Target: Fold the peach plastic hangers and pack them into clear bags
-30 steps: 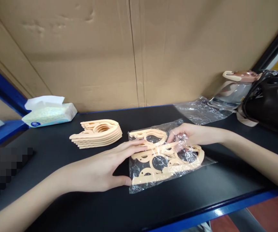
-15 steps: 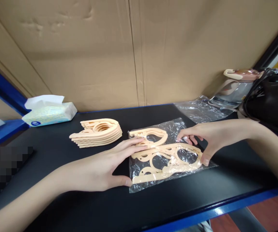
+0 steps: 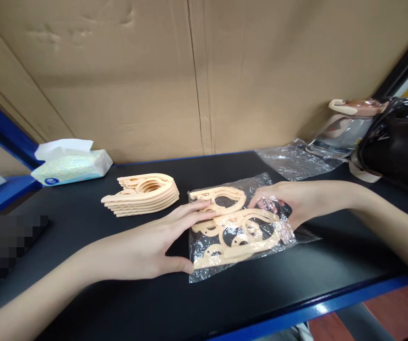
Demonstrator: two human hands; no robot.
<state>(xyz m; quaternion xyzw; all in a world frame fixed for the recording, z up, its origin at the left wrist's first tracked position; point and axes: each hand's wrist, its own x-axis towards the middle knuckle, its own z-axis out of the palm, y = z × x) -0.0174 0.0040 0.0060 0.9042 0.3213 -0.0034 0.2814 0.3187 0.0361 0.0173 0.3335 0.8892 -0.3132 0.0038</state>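
Observation:
Several beige plastic folding hangers (image 3: 234,253) lie in a clear plastic bag (image 3: 207,274) on the black table. My left hand (image 3: 147,246) lies over the bag's left side, fingers stretched out and apart on the hangers, thumb at the bag's left edge. At the bag's right end, my right hand (image 3: 289,201) is curled around the end of the hangers. Film covers part of its thumb and fingertips, so their exact grip is partly hidden. Left of the bag is a neat stack of matching folding hangers (image 3: 143,196).
A tissue pack (image 3: 76,168) stands at the back left. At the back right are another clear plastic bag (image 3: 296,161), a water bottle (image 3: 346,130) and a black leather-like bag (image 3: 399,147). Cardboard (image 3: 147,85) stands behind the table, which has a blue front edge (image 3: 317,310).
My right hand has moved left, its thumb now under the film. The hangers at the bag's right end have shifted left. My left hand has stayed in place.

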